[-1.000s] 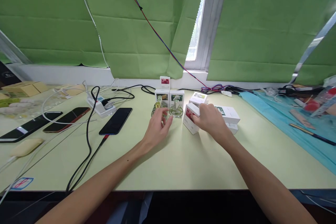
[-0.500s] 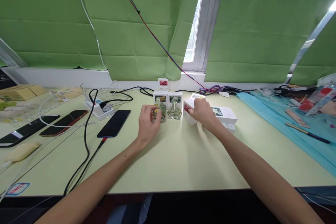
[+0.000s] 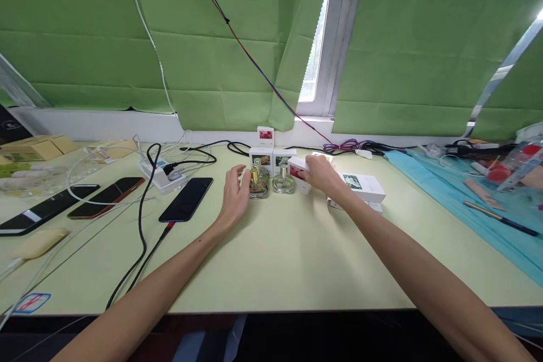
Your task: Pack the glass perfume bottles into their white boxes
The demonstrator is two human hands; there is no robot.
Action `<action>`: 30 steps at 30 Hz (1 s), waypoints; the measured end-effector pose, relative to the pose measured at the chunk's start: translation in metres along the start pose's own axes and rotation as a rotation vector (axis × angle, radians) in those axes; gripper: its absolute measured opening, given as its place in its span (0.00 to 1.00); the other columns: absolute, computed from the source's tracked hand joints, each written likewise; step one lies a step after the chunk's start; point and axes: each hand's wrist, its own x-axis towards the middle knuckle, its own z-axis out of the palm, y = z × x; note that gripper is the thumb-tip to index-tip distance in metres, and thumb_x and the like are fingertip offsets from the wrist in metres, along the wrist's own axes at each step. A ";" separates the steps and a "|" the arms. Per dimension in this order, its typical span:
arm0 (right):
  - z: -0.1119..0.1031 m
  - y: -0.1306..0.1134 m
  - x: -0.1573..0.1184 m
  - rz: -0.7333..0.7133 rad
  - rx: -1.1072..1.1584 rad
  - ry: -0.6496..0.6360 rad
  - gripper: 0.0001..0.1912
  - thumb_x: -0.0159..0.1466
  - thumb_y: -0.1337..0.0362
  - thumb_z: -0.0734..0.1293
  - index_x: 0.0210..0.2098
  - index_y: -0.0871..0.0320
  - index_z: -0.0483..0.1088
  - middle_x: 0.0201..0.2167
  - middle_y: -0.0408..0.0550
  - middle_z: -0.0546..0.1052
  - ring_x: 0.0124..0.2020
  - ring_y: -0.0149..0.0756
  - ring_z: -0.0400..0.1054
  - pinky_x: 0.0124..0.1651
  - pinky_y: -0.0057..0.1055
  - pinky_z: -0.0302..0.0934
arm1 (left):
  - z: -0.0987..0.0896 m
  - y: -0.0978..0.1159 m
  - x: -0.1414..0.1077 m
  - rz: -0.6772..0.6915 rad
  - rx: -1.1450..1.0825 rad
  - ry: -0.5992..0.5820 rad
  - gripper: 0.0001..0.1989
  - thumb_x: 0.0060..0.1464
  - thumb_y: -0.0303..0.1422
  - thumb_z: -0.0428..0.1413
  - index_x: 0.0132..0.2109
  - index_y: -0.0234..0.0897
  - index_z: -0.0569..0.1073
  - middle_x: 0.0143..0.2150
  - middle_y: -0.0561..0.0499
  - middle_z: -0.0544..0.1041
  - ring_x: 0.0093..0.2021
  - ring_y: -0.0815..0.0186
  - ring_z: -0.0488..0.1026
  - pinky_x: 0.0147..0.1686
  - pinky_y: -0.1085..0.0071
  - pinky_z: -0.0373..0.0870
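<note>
Box of white, red-pictured cardboard (image 3: 298,175) is clamped by the downturned right hand's (image 3: 321,174) fingers, right of the gold-capped glass bottle (image 3: 258,185); left hand (image 3: 233,195) is positioned left of the bottle, thumb and fingers apart.

To the right of the clear bottle (image 3: 284,182), the right hand (image 3: 322,174) covered one end of the tilted box (image 3: 299,175), and some fingers were hidden. Behind this hand, a white box (image 3: 324,155) was mostly covered. Left of the bottle, it was unclear whether the left hand (image 3: 235,192) touched the gold-topped bottle (image 3: 258,185). Behind the clear bottle, the flower box (image 3: 278,153) was partly hidden, with print too small to read. Far left of it, the view's edge cut off a dark phone (image 3: 48,208).
</note>
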 end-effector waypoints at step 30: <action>0.029 -0.004 0.013 -0.157 0.293 0.132 0.23 0.62 0.80 0.67 0.54 0.60 0.64 0.50 0.54 0.68 0.39 0.34 0.71 0.43 0.29 0.64 | 0.005 -0.002 -0.007 -0.073 -0.016 -0.115 0.20 0.69 0.49 0.43 0.56 0.39 0.64 0.60 0.38 0.69 0.62 0.54 0.66 0.62 0.53 0.62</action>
